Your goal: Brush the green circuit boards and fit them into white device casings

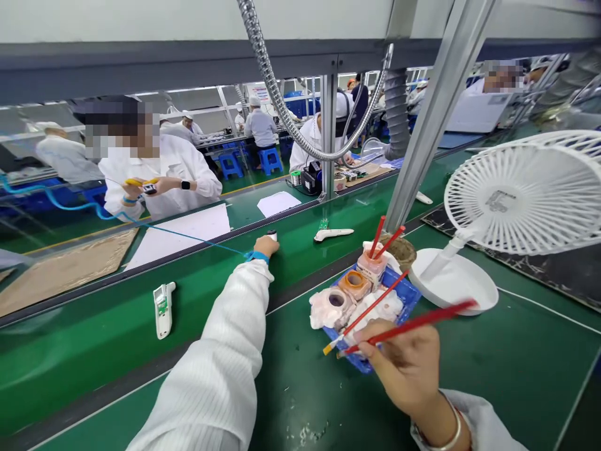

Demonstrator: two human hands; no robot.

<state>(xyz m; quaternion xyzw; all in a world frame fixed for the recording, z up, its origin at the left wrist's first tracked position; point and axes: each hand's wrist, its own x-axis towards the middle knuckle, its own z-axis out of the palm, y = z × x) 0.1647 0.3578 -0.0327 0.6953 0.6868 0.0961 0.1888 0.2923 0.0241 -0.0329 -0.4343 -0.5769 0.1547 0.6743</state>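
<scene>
My left hand (265,246) reaches out over the green belt, its fingers closed round a small white piece with a dark end (272,235); most of it is hidden. In my right hand (407,360) is a red-handled brush (422,321), pinched between thumb and fingers, its tip pointing left. Beneath it stands a blue basket (409,300) with crusted pink-white bottles (334,300), an orange-rimmed jar (355,283) and several red brushes. One red brush (375,304) leans across the basket, bristles over its near edge.
White plastic housings with green circuit boards lie on the belt, one at left (163,311) and one ahead (332,234). A white fan (504,200) stands at right beside a metal post (434,125). A metal hose (277,100) hangs overhead. Across the belt, a co-worker (159,181) handles a part.
</scene>
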